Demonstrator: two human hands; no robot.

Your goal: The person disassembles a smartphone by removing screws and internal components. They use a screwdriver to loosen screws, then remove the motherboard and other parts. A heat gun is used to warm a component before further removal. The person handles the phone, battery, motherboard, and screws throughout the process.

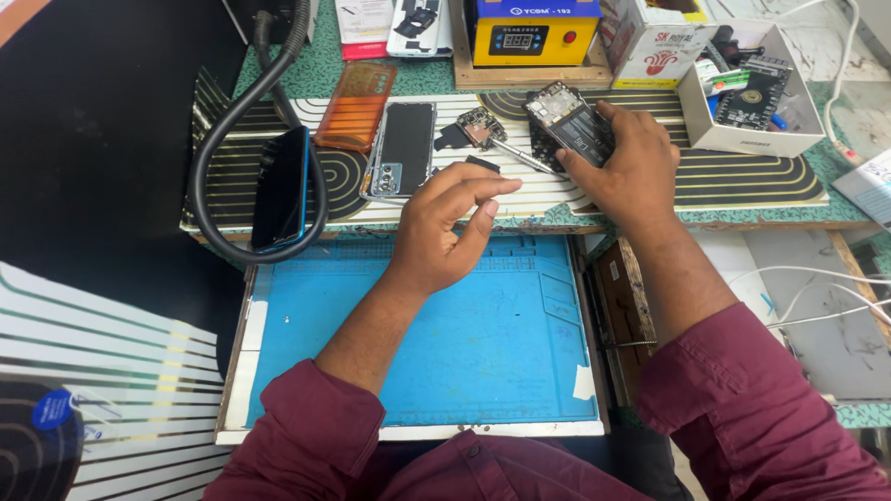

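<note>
Fingers (594, 158) of the right hand (631, 172) clamp an opened phone (571, 125) on the striped bench (742, 181); the left hand (445, 227) hovers with thumb and forefinger drawn near each other, and I cannot tell whether they pinch anything.

The phone looks well stripped: its back is off and its insides are bare, a loose board (480, 125) and a thin tool (520, 156) lie just left of it, and a grey cover (401, 148) and an orange case (355, 105) rest further left, so reassembly seems to be what is left. Another phone (280, 188) with a blue edge lies inside the hose loop (218, 139). The blue mat (418, 343) lies nearer the body. At the far edge stand a yellow box with a small display (531, 32), a white-and-red carton (645, 42) to its right, a white tray (798, 116) of parts, and a white packet with a red strip (362, 23) on its left.
</note>
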